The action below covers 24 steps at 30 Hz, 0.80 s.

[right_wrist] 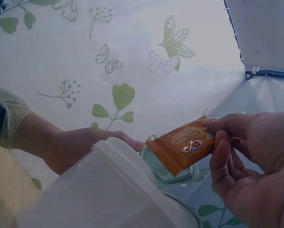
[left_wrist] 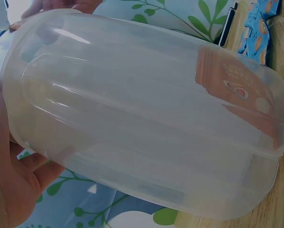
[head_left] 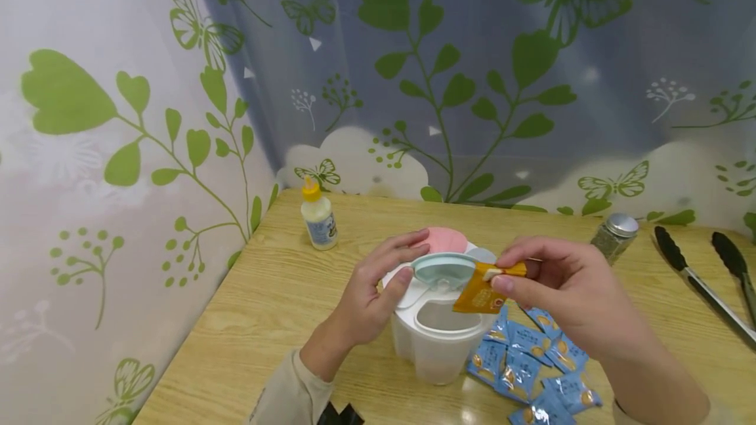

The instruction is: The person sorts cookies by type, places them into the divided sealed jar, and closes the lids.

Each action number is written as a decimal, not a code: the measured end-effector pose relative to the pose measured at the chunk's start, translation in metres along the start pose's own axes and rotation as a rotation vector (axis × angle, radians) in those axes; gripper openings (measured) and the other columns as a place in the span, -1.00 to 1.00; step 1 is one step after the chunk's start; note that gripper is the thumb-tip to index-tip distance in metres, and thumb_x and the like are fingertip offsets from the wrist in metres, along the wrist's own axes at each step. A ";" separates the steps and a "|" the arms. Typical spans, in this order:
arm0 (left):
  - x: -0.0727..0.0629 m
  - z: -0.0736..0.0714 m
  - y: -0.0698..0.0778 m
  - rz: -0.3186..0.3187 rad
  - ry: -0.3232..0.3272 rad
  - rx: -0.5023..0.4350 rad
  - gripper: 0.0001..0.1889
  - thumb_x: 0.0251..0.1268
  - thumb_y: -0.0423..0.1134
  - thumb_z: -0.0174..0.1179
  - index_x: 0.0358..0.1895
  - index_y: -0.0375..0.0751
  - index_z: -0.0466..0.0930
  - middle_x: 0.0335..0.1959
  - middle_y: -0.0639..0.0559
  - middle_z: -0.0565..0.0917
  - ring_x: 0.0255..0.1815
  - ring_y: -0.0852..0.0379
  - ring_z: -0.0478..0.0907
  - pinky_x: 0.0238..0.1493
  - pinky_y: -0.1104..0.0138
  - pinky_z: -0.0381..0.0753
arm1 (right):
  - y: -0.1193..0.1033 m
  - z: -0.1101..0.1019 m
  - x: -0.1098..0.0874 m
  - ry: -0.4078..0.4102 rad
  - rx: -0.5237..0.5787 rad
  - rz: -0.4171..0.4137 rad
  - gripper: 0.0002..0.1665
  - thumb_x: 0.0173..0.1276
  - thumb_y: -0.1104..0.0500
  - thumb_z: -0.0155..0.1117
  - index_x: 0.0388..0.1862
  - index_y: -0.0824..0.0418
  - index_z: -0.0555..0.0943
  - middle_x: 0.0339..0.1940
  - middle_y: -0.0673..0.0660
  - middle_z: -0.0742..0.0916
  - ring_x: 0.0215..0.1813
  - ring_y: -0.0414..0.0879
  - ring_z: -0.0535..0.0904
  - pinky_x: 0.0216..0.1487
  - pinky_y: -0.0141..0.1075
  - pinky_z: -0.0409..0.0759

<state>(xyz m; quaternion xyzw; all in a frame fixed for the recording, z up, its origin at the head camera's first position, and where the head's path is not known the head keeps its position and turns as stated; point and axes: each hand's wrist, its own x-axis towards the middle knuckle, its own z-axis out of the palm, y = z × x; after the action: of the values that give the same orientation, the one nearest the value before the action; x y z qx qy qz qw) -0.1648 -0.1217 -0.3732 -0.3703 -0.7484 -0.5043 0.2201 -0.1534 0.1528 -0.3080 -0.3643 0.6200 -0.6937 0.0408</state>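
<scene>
A translucent white storage container [head_left: 440, 359] stands on the table, with pink, grey and mint lids on top. Its mint lid [head_left: 444, 267] is raised over an oval opening. My left hand [head_left: 375, 287] rests on the container's top, thumb at the mint lid's edge and fingers reaching toward the pink lid [head_left: 445, 239]. With thumb and fingertips, my right hand [head_left: 561, 287] pinches an orange snack packet [head_left: 481, 290] by one end, above the opening. Through the container wall, the left wrist view shows another orange packet [left_wrist: 237, 88] at the bottom.
Several blue snack packets [head_left: 520, 372] lie right of the container. A glue-like bottle [head_left: 321, 222] with a yellow cap stands back left. A glass jar [head_left: 614, 238] and black-tipped tongs [head_left: 703, 294] are at the right. Patterned curtains [head_left: 472, 84] hang behind the wooden table [head_left: 236, 359].
</scene>
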 end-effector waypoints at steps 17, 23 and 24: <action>-0.001 0.000 0.000 -0.006 -0.002 -0.004 -0.61 0.57 -0.23 -0.09 0.26 -0.34 0.54 0.38 -0.21 0.50 0.43 -0.09 0.43 0.45 0.10 0.40 | 0.001 0.019 0.003 -0.015 -0.203 0.031 -0.75 0.32 0.53 0.22 -0.05 0.40 0.67 -0.22 0.06 0.78 -0.35 -0.13 0.73 -0.38 -0.25 0.73; 0.000 0.001 0.001 -0.001 0.004 -0.010 -0.62 0.56 -0.25 -0.08 0.25 -0.35 0.54 0.38 -0.22 0.50 0.43 -0.08 0.43 0.45 0.10 0.40 | 0.010 0.015 -0.006 0.114 -0.216 0.096 -0.79 0.31 0.49 0.28 -0.10 0.39 0.69 -0.26 0.03 0.82 -0.35 -0.14 0.75 -0.33 -0.26 0.75; 0.000 0.001 0.001 0.000 0.006 -0.010 -0.62 0.56 -0.24 -0.08 0.25 -0.35 0.54 0.38 -0.21 0.50 0.43 -0.08 0.43 0.45 0.10 0.40 | 0.011 0.014 -0.007 0.134 -0.205 0.095 -0.79 0.31 0.50 0.27 -0.10 0.40 0.68 -0.25 0.04 0.82 -0.35 -0.14 0.75 -0.33 -0.27 0.75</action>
<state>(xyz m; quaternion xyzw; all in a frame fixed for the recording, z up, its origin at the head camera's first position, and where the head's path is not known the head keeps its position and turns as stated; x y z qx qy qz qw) -0.1640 -0.1200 -0.3727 -0.3697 -0.7453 -0.5091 0.2205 -0.1444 0.1419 -0.3219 -0.2895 0.7054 -0.6470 -0.0053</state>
